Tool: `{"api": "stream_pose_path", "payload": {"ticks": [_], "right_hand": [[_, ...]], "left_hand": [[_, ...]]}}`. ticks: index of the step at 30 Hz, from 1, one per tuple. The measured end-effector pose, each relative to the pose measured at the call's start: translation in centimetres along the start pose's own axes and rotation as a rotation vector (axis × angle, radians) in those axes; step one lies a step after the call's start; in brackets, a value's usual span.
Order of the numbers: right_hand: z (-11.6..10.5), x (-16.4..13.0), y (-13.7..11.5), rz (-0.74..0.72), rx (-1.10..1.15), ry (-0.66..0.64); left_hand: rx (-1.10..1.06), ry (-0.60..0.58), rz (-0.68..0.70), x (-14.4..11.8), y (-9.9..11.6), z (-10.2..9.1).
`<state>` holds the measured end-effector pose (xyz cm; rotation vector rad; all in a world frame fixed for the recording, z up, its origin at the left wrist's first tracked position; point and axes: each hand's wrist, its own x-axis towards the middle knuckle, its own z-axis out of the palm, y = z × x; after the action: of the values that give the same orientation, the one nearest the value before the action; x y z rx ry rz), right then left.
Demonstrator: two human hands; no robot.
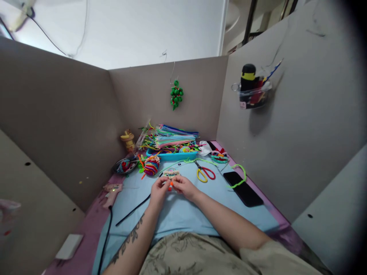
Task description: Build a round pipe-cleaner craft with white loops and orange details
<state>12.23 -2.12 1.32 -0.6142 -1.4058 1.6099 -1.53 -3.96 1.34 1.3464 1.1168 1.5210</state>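
Both hands meet over the light blue cloth (183, 219), fingers pinched together. Between the fingertips of my left hand (159, 189) and my right hand (184, 187) is a small bright orange piece (171, 183), perhaps a bit of pipe cleaner; the fingers partly cover it. Just beyond the fingertips lies a cream-coloured, coiled pipe-cleaner piece (171, 173). A black pipe cleaner (133, 210) stretches across the cloth beside my left hand, its far end hidden. Scissors (205, 172) with one yellow and one red handle lie open past my right hand.
A blue tray (172, 156) heaped with pipe cleaners (176, 139) stands at the back. On the left are a pink glue gun (112, 194), a metal bowl (124, 165) and a striped ball (151, 165). A phone (243, 190) lies right under a green strand. Partitions surround the table.
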Motion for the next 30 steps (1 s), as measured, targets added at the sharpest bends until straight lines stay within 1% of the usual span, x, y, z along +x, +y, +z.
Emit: {"api": "stream_pose_path", "payload": {"ticks": [1,2,4,7,10,14,17,22,25,28,30], "right_hand": [[0.0,0.0,0.0,0.007,0.004,0.007],[0.1,0.1,0.0,0.013,0.011,0.017],[0.0,0.2,0.0,0.03,0.029,0.04],[-0.1,0.4,0.2,0.04,0.05,0.066],[-0.2,0.4,0.5,0.037,0.05,0.068],[-0.2,0.5,0.8,0.032,0.043,0.056],[-0.1,0.6,0.7,0.037,-0.011,0.06],[-0.1,0.5,0.7,-0.058,-0.111,0.114],[-0.2,0.5,0.9,-0.119,-0.152,0.153],[-0.4,0.6,1.2,-0.161,-0.218,0.163],[-0.5,0.6,1.3,-0.173,-0.262,0.164]], "left_hand": [[0.072,0.036,0.083,-0.1,0.2,-0.1],[0.152,0.048,0.159,-0.2,0.4,-0.2],[0.28,-0.008,0.254,-0.5,0.7,-0.3],[0.379,-0.062,0.336,-0.7,0.9,-0.3],[0.437,-0.037,0.378,-0.8,0.6,-0.2],[0.457,-0.029,0.371,-0.8,0.4,-0.3],[0.445,-0.029,0.359,-0.8,0.6,-0.2],[0.419,-0.022,0.331,-0.9,0.7,-0.1],[0.375,-0.045,0.266,-0.9,0.4,0.0],[0.323,-0.079,0.182,-0.8,0.0,0.0],[0.312,-0.082,0.165,-0.8,-0.1,0.0]]}}
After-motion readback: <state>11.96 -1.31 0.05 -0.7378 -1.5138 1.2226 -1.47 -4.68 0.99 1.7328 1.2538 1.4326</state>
